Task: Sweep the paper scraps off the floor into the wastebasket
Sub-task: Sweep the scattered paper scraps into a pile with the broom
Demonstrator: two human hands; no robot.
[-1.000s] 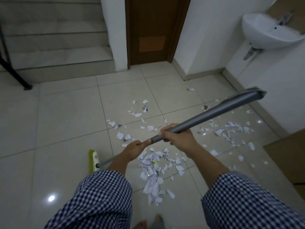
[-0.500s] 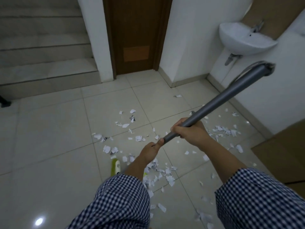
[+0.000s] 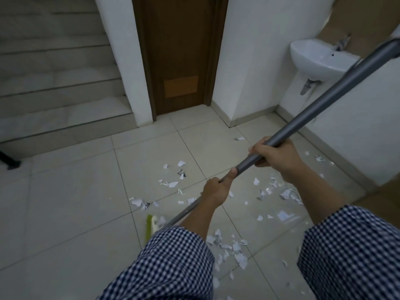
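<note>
Now, at your lower left the lime-green and white broom head sits on the glossy pale tiled floor, partly hidden by your blue-checked sleeve. From it the slim grey metal broom handle slants up to the right. Your left hand wraps it low down, thumb along the shaft; your right hand clamps it higher. Thin, torn white paper scraps lie flat, scattered right of the head, under and beyond your 2 hands. No wastebasket shows. Your left hand is nearer the head, so it likely steers the next stroke.
</note>
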